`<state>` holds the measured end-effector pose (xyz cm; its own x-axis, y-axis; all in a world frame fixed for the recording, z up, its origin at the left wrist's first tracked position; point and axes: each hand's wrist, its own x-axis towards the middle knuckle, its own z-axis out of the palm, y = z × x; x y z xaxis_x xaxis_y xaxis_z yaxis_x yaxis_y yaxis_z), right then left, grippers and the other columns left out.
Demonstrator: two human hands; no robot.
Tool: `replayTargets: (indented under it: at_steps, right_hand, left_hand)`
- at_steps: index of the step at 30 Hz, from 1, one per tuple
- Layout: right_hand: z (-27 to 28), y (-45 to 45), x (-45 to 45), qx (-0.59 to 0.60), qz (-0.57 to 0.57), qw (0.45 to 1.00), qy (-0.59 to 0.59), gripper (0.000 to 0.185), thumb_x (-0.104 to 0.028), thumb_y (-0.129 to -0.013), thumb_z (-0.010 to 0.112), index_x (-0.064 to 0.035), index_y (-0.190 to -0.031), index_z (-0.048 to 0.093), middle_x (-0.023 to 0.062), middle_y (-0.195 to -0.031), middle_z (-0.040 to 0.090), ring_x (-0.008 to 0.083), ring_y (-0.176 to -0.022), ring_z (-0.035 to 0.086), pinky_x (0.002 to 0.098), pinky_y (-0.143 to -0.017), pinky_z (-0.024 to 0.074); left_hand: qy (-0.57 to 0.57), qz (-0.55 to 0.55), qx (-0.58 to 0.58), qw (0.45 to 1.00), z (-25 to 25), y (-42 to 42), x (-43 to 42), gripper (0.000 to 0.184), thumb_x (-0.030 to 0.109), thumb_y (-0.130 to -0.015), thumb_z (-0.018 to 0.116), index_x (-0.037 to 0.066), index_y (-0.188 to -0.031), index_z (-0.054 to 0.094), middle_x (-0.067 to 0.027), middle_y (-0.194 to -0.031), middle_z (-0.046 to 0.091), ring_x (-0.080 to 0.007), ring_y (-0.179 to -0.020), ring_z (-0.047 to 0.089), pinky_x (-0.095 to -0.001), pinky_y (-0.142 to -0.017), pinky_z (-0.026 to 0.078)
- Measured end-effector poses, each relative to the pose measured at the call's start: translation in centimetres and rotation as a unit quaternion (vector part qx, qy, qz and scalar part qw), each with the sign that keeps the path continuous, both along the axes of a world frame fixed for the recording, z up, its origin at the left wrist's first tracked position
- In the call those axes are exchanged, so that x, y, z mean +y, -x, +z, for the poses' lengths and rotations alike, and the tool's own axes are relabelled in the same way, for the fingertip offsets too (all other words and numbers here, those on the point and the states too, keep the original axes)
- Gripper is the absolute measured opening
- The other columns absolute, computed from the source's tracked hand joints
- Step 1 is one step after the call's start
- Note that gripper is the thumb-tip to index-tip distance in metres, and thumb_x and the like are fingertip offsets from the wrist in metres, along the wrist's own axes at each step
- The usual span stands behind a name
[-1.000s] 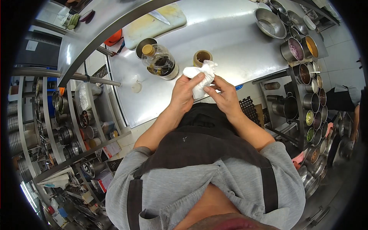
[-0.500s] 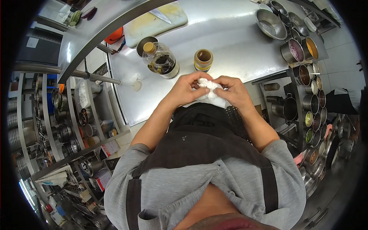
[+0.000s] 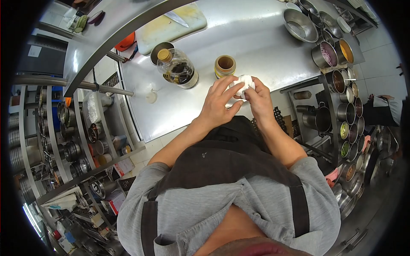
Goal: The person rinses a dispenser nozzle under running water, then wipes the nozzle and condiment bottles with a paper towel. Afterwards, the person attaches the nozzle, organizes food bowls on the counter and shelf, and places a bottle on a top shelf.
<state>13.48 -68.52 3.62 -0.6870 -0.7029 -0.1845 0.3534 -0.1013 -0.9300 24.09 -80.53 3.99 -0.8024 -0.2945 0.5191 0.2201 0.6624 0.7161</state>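
Note:
A crumpled white cloth or paper (image 3: 244, 83) is bunched between my two hands, over the table's front edge. My left hand (image 3: 218, 104) touches its left side with bent fingers. My right hand (image 3: 261, 102) grips it from the right, thumb pressed in. Just behind the hands stands an open jar (image 3: 225, 64) with a brown rim. Left of the jar is a large clear bottle (image 3: 178, 70) with a yellow cap and dark liquid. A small whitish item (image 3: 151, 96) lies on the steel table (image 3: 256, 34).
A knife (image 3: 176, 18) rests on a cutting board (image 3: 171, 30) beside a metal bowl (image 3: 161, 52). Steel bowls (image 3: 300, 25) and pots of food (image 3: 324, 54) stand at the right. A steel shelf frame crosses the upper left. Part of another person (image 3: 384, 110) shows far right.
The white bundle has become more compact and moved a little right and away from my body. My left hand's fingers have spread around it. The jar and bottle remain in place.

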Motion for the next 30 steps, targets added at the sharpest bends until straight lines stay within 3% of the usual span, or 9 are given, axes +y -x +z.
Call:
replayTargets:
  at_steps: [3,6,8,12,15,17,26,28,30]
  right_hand:
    - [0.2,0.2,-0.3,-0.046,-0.005,0.996,0.079,0.039,-0.005,-0.091,0.052,0.0042,-0.13,0.052,0.0083,-0.105,0.066,0.0141,-0.097,0.062,0.0286,-0.086,0.0512]
    - [0.4,1.1,0.1,0.055,0.002,0.998,-0.006,0.039,-0.009,-0.091,0.059,0.0047,-0.127,0.054,0.0085,-0.104,0.067,0.0141,-0.093,0.064,0.028,-0.08,0.0533]
    - [-0.7,3.9,0.0,0.109,-0.016,0.994,-0.023,0.038,-0.01,-0.091,0.061,0.0051,-0.125,0.055,0.0087,-0.101,0.067,0.0139,-0.087,0.064,0.027,-0.075,0.0531]
    - [0.3,8.0,-1.7,0.3,-0.043,0.943,-0.134,0.038,-0.015,-0.089,0.067,0.0043,-0.121,0.059,0.0098,-0.091,0.069,0.0123,-0.071,0.063,0.0256,-0.061,0.0513]
    - [-0.4,9.6,-4.0,0.37,0.006,0.909,-0.189,0.035,-0.02,-0.085,0.069,0.0008,-0.114,0.064,0.0189,-0.087,0.07,0.022,-0.07,0.068,0.0322,-0.064,0.0533]
    - [0.6,8.8,-5.6,0.372,0.028,0.9,-0.224,0.033,-0.02,-0.085,0.069,0.0003,-0.111,0.066,0.0191,-0.083,0.069,0.0233,-0.069,0.068,0.0338,-0.064,0.0529]
    - [1.9,10.6,-6.2,0.356,0.118,0.879,-0.296,0.029,-0.02,-0.084,0.068,-0.0031,-0.108,0.07,0.0186,-0.085,0.07,0.0302,-0.075,0.066,0.0374,-0.072,0.0514]
    - [0.6,10.2,-6.9,0.522,0.114,0.832,-0.151,0.027,-0.017,-0.086,0.067,-0.001,-0.108,0.069,0.0142,-0.083,0.069,0.0225,-0.065,0.063,0.0343,-0.064,0.0512]
    - [0.8,11.1,-7.6,0.572,0.127,0.793,-0.17,0.026,-0.015,-0.085,0.067,-0.002,-0.108,0.07,0.0142,-0.089,0.069,0.0263,-0.071,0.064,0.0368,-0.069,0.0513]
  left_hand:
    - [0.081,0.045,-0.044,0.995,0.6,-0.1,0.2,0.051,0.008,-0.074,0.073,0.006,-0.124,0.061,-0.0148,-0.125,0.057,-0.0355,-0.117,0.054,-0.0433,-0.095,0.044]
    - [0.064,0.0,-0.06,0.996,0.6,-0.6,-0.2,0.057,0.009,-0.076,0.072,0.004,-0.13,0.056,-0.016,-0.132,0.052,-0.037,-0.124,0.049,-0.0447,-0.098,0.042]
    - [-0.021,-0.123,-0.075,0.989,0.5,-1.0,-1.8,0.053,0.011,-0.079,0.072,0.003,-0.129,0.057,-0.0181,-0.138,0.048,-0.0342,-0.132,0.043,-0.0451,-0.105,0.039]
    - [-0.193,-0.001,-0.071,0.979,-2.5,0.3,-5.2,0.065,0.016,-0.077,0.075,0.004,-0.136,0.049,-0.0165,-0.137,0.05,-0.0296,-0.131,0.046,-0.0432,-0.105,0.041]
    - [-0.125,0.122,-0.088,0.981,-5.2,3.4,-6.9,0.081,0.019,-0.073,0.079,0.006,-0.142,0.038,-0.0147,-0.132,0.054,-0.027,-0.123,0.053,-0.0403,-0.103,0.042]
    - [-0.171,0.015,-0.123,0.978,-7.6,5.0,-7.7,0.088,0.019,-0.069,0.081,0.007,-0.143,0.033,-0.0138,-0.128,0.056,-0.0255,-0.118,0.056,-0.0379,-0.102,0.043]
    - [-0.186,-0.031,-0.166,0.968,-6.7,5.4,-8.1,0.081,0.021,-0.065,0.081,0.008,-0.133,0.04,-0.0153,-0.122,0.06,-0.0289,-0.116,0.058,-0.0365,-0.1,0.044]
    - [-0.193,-0.039,-0.17,0.965,-6.9,5.5,-8.3,0.08,0.021,-0.065,0.082,0.008,-0.132,0.041,-0.0144,-0.121,0.06,-0.0279,-0.114,0.059,-0.036,-0.099,0.044]
    - [-0.199,-0.047,-0.177,0.963,-7.1,5.5,-8.5,0.08,0.021,-0.064,0.082,0.008,-0.132,0.041,-0.0135,-0.12,0.061,-0.0269,-0.113,0.059,-0.0355,-0.099,0.044]
